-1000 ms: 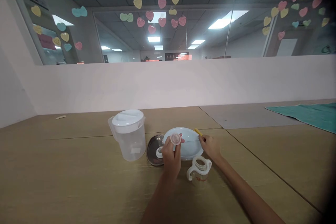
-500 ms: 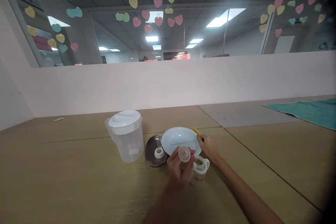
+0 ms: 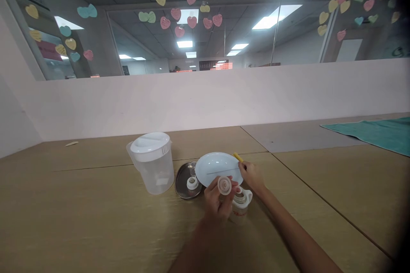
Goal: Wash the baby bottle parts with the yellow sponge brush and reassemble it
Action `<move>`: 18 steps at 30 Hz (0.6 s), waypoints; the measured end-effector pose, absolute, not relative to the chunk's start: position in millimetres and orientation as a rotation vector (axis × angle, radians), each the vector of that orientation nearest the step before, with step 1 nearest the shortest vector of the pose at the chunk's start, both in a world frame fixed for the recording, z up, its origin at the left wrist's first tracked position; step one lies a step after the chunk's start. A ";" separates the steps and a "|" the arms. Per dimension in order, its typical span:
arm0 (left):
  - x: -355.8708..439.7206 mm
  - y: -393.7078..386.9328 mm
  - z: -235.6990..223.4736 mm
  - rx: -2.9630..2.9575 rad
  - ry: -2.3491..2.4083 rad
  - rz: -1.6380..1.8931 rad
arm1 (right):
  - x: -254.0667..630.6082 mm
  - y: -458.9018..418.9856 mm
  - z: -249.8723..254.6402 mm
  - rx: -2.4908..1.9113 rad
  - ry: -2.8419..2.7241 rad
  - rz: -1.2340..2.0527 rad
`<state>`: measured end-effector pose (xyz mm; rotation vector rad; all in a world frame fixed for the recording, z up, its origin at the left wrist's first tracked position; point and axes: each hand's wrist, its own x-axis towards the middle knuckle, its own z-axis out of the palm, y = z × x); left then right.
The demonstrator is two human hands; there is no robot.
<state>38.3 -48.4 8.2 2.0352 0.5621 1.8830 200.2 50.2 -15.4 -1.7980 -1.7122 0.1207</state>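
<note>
My left hand (image 3: 216, 204) is closed round a small round translucent cap (image 3: 224, 185), holding it up just left of the mouth of a clear two-handled baby bottle (image 3: 240, 208) that stands on the wooden table. My right hand (image 3: 250, 175) pinches a thin stick with a yellow end (image 3: 237, 157), which lies across a pale blue plate (image 3: 215, 168). The bottle sits between my two hands.
A clear plastic pitcher with a white lid (image 3: 152, 162) stands left of the plate. A round metal lid (image 3: 185, 184) with a small white ring (image 3: 192, 183) on it lies between them. A teal cloth (image 3: 374, 133) covers the far right. A white partition runs behind.
My left hand has carried the cap down from over the plate and to the right, close to the bottle's mouth. My right hand has stayed on the stick.
</note>
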 end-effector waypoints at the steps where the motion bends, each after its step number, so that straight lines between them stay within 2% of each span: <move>1: 37.6 -48.2 7.5 2.018 0.592 1.870 | 200.2 49.4 -14.7 -1.800 -1.714 0.121; 6: 37.1 -48.4 10.1 2.014 0.653 1.733 | 200.9 48.8 -14.6 -1.808 -1.723 0.121; 11: 40.6 -47.2 11.8 2.258 0.863 1.491 | 200.2 51.0 -15.5 -1.817 -1.710 0.127; 18: 42.1 -47.5 -0.9 2.514 0.945 1.422 | 199.7 51.0 -17.6 -1.788 -1.704 0.168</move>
